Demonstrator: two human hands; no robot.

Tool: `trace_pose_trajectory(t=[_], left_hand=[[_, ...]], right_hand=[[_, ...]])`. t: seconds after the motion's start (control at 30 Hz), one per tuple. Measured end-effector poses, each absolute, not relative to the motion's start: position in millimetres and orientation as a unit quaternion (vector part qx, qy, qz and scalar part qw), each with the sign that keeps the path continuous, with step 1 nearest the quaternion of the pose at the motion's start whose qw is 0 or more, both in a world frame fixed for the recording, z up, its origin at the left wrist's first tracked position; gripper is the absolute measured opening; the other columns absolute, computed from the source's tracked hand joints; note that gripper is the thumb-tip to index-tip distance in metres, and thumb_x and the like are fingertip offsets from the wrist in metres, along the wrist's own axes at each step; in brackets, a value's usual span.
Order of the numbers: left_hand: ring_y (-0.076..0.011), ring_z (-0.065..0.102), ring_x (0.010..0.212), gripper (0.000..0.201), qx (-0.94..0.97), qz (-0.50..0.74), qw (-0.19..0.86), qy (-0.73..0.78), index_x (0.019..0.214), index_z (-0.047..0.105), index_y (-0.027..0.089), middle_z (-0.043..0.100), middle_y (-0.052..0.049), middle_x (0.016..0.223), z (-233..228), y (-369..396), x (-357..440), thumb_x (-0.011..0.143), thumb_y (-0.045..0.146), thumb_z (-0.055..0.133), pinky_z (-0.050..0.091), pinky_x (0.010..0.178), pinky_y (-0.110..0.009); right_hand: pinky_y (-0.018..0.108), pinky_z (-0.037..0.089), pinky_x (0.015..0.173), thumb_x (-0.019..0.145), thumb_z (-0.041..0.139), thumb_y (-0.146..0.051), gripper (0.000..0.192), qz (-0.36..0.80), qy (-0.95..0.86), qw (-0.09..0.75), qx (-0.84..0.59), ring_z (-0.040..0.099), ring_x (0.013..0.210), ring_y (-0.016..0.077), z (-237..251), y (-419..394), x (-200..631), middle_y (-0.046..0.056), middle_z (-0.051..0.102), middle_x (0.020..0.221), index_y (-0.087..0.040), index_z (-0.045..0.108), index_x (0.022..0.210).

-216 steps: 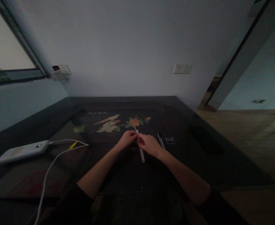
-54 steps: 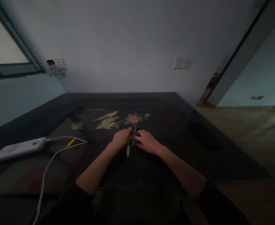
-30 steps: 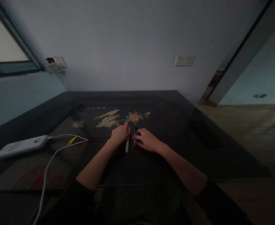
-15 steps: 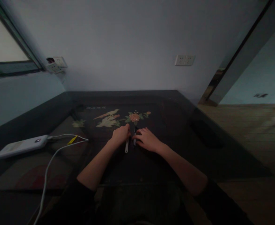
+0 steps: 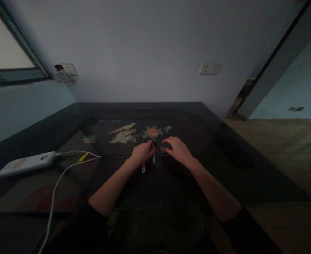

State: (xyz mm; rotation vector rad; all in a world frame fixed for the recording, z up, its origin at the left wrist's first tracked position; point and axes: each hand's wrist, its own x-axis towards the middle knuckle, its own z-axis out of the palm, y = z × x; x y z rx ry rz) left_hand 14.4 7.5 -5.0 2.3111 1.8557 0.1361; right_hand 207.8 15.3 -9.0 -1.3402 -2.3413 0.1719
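Left hand (image 5: 142, 152) resting flat over a pale strip (image 5: 143, 168) and dark pen (image 5: 153, 161), right hand (image 5: 178, 149) apart, fingers spread on a small clear case (image 5: 163, 153), dark table (image 5: 224, 176).

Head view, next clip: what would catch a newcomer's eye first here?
The two bare hands meeting mid-table: the left hand rests on a slim white strip beside a dark pen-like tool, and the right hand covers a small clear ridged piece. Just beyond them, a pale bird-and-flower inlay glows on the dark glossy table. At far left lies a white power bank with a white cable.
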Motion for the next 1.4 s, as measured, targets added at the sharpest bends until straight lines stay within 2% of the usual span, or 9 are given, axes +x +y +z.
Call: trace_pose_trajectory(t=[0.13,0.47,0.97,1.23,1.4], left_hand=[[-0.0273,0.067,0.094,0.028,0.793,0.036,0.070,0.605,0.110,0.051,0.022,0.069,-0.009,0.099,-15,5,20,0.090,0.041,0.045,0.051,0.075,-0.036],[-0.0266,0.068,0.087,0.026,0.804,0.026,0.059,0.591,0.112,0.052,0.027,0.070,-0.006,0.094,-20,3,22,0.090,0.037,0.044,0.049,0.071,-0.034],[-0.0253,0.067,0.082,0.027,0.801,0.049,0.070,0.592,0.110,0.056,0.025,0.069,-0.007,0.089,-22,4,21,0.089,0.038,0.044,0.045,0.066,-0.031],[-0.0187,0.059,0.070,0.023,0.764,0.152,0.104,0.618,0.090,0.061,0.023,0.066,-0.005,0.079,-9,14,12,0.089,0.042,0.047,0.030,0.057,-0.026],[-0.0134,0.044,0.057,0.028,0.713,0.265,0.086,0.643,0.065,0.047,0.020,0.052,0.000,0.061,-20,38,-14,0.085,0.039,0.051,0.022,0.054,-0.026]], right_hand=[[0.041,0.047,0.089,0.076,0.076,-0.034,0.050,0.056,-0.847,0.156,-0.504,0.054,0.108,0.0293,-24,19,208,0.013,0.062,0.114,-0.014,0.062,0.120],[0.034,0.045,0.084,0.075,0.077,-0.036,0.039,0.090,-0.852,0.116,-0.503,0.056,0.103,0.0259,-27,18,207,0.011,0.060,0.108,-0.016,0.066,0.106],[0.036,0.045,0.084,0.072,0.079,-0.033,0.037,0.112,-0.848,0.126,-0.502,0.055,0.104,0.0274,-24,16,207,0.011,0.059,0.108,-0.019,0.066,0.104],[0.037,0.045,0.085,0.071,0.080,-0.033,0.041,0.117,-0.853,0.133,-0.491,0.055,0.106,0.0284,-28,19,209,0.012,0.059,0.110,-0.019,0.066,0.107],[0.034,0.044,0.081,0.072,0.078,-0.035,0.040,0.157,-0.845,0.193,-0.473,0.057,0.096,0.0235,-31,27,214,0.009,0.060,0.104,-0.020,0.065,0.107]])
